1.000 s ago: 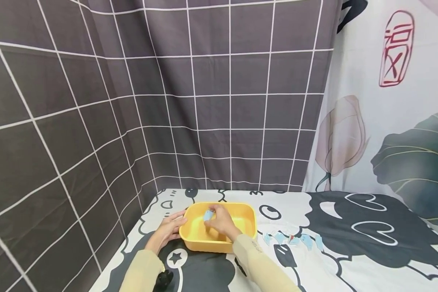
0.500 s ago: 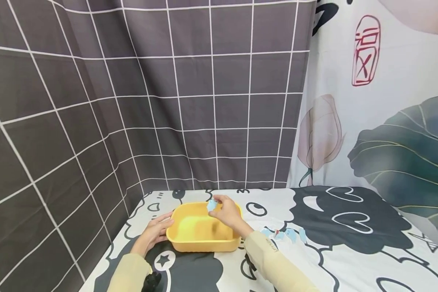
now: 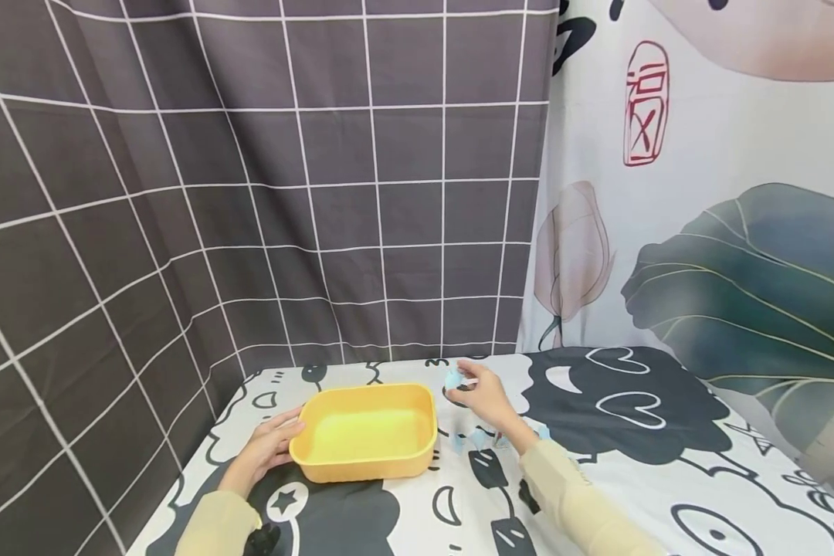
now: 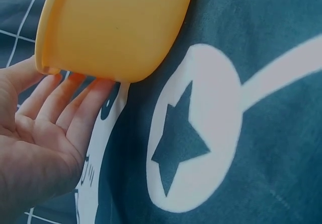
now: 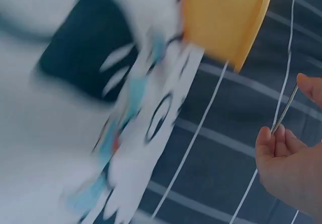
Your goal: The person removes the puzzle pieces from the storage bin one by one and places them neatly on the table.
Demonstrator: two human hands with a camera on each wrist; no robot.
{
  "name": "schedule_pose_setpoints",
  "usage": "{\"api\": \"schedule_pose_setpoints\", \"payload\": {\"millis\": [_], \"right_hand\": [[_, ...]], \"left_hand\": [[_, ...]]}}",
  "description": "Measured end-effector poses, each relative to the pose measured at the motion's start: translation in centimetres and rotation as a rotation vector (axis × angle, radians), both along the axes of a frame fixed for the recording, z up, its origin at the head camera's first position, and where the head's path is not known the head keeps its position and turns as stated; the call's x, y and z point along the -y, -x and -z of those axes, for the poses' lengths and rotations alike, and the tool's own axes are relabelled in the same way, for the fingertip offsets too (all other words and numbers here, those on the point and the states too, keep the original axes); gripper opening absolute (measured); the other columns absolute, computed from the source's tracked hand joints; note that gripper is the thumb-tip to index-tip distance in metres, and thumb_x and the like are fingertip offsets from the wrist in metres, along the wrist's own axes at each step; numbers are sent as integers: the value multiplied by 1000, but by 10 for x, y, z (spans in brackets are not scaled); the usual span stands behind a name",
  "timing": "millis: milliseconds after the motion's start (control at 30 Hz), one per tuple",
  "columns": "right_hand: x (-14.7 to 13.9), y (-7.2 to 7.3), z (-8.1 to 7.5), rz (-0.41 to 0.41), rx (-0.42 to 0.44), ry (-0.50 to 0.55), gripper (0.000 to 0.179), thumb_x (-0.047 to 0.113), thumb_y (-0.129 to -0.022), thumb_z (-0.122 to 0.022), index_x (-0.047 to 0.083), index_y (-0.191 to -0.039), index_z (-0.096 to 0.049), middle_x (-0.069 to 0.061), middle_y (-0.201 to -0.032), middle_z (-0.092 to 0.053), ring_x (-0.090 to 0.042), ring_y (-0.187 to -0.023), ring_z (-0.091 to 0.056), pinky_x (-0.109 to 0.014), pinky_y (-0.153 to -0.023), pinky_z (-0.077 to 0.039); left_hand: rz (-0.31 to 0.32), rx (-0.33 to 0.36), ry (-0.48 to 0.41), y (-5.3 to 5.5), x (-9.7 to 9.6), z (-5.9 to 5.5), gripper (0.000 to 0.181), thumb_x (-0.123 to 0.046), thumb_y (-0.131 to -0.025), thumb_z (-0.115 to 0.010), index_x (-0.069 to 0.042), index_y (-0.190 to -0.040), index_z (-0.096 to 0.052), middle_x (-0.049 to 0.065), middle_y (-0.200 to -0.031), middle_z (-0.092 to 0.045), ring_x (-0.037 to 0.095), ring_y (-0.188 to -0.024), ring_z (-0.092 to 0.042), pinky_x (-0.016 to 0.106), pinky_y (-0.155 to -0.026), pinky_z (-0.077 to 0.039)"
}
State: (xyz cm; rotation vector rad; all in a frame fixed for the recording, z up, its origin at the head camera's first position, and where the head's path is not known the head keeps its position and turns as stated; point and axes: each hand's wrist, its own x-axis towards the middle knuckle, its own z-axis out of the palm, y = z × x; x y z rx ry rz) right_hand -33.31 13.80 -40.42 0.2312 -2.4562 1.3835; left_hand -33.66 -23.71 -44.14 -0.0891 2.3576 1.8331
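Note:
A yellow plastic basin (image 3: 364, 465) stands on the patterned cloth, with my left hand (image 3: 267, 445) at its left end. In the left wrist view the thumb of that hand meets the basin's rim, and the fingers (image 4: 60, 100) reach beneath it, their tips hidden. Just right of the basin and above the cloth, my right hand (image 3: 485, 395) pinches a small light-blue flat piece (image 3: 453, 377) between thumb and fingers. The right wrist view shows this piece (image 5: 285, 109) edge-on, as a thin line. What it is exactly, I cannot tell.
Several similar light-blue pieces (image 3: 479, 439) lie in a row right of the basin, partly behind the right forearm; one has a red spot. Dark gridded curtain (image 3: 403, 216) rises behind and at the left. A floral white curtain (image 3: 591, 154) hangs at the right.
My right hand has come up out of the basin and moved right past its rim, still pinching the light-blue piece. The left hand stays at the basin. The head view has turned right.

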Motion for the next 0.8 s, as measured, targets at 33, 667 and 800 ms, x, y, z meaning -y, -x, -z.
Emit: {"api": "schedule_pose_setpoints", "payload": {"millis": [33, 667, 800], "right_hand": [[-9, -1, 0, 17, 17, 0, 62, 11, -75, -73, -4, -130, -49, -21, -126, -58, -34, -112, -57, -40, -93, -51], [-137, -35, 33, 114, 193, -256, 63, 12, -73, -72, -12, -126, -48, -30, -125, -55, -44, -114, -53, -49, -95, -47], [-151, -43, 41, 121, 227, -278, 61, 8, -68, -73, -15, -121, -52, -31, -117, -59, -41, -106, -57, -47, -91, -50]], "left_hand": [[5, 0, 1, 0, 1, 0, 64, -29, -90, -59, -3, -143, -35, 20, -130, -58, 15, -92, -68, 33, -77, -57], [52, -2, -1, 2, 7, 1, 68, -31, -91, -59, -1, -144, -30, 8, -115, -68, 11, -89, -68, 31, -77, -57], [61, -4, -12, 1, 5, 0, 69, -29, -91, -59, 0, -144, -28, 3, -109, -70, 10, -86, -68, 30, -75, -57]]}}
